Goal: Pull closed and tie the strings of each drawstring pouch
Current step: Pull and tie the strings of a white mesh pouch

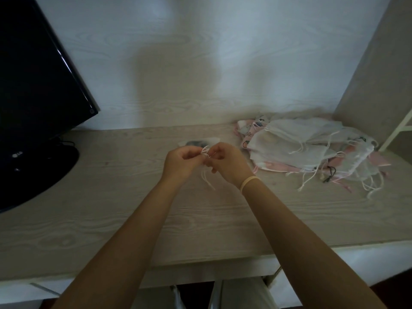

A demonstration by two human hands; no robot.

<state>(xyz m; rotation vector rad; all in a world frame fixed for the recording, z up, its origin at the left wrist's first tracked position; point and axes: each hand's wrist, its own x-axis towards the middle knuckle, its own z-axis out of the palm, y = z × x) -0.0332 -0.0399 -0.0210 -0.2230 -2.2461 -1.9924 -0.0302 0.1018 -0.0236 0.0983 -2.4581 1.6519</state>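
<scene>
A small white drawstring pouch (pixel 196 143) lies on the desk just beyond my hands, mostly hidden by them. My left hand (pixel 180 162) and my right hand (pixel 227 161) are close together above the desk, each pinching the pouch's white strings (pixel 205 151). The loose string ends (pixel 207 180) hang down between my wrists. A pile of other pouches (pixel 312 148), white and pink patterned, lies to the right with many strings trailing out.
A black monitor (pixel 33 90) on its stand fills the left side of the light wooden desk (pixel 111 208). A wall rises behind the desk, and a white shelf frame (pixel 399 128) stands at the far right.
</scene>
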